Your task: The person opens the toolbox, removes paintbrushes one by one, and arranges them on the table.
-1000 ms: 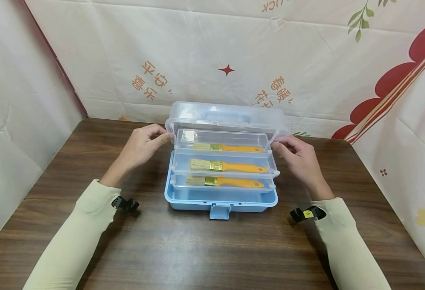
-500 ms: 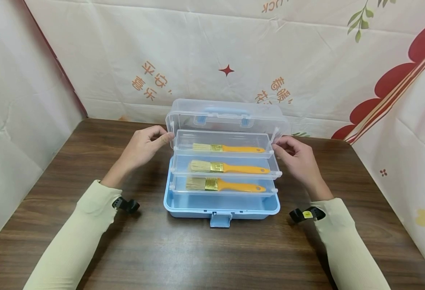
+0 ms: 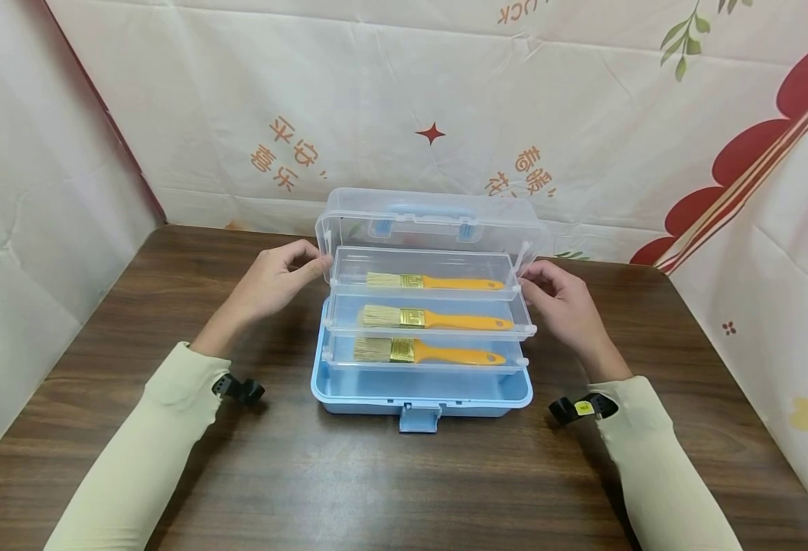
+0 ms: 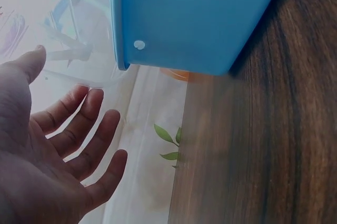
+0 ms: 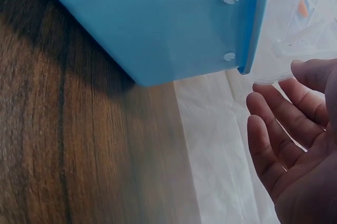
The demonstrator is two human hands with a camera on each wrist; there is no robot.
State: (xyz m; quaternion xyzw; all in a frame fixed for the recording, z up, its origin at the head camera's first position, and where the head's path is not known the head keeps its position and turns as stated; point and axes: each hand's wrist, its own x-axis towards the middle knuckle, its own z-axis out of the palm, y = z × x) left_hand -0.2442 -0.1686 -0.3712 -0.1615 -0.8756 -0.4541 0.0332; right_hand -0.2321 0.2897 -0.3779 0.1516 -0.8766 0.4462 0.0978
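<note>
A light blue storage box (image 3: 359,408) stands on the table with its clear lid (image 3: 507,208) tipped back. Three clear trays fan out in steps, each bearing a paintbrush: an upper paintbrush (image 3: 459,283), a middle paintbrush (image 3: 459,319) and a lower paintbrush (image 3: 455,356). At the lid's left edge is my left hand (image 3: 266,283), fingertips right at the rim. My right hand (image 3: 565,306) is at the opposite edge. Both wrist views show relaxed fingers with a gap between thumb and fingers, close about the lid's rim (image 4: 97,83). The lid's back is hidden.
The box's front latch (image 3: 419,418) hangs down toward the near side. Brown wood table (image 3: 349,490) lies in front and to both sides. A printed cloth (image 3: 404,92) hangs close behind the lid.
The lid has tilted farther back, showing its blue handle, and the trays and box front have shifted slightly toward me. In the last half second, the thumbs have eased slightly at the rim.
</note>
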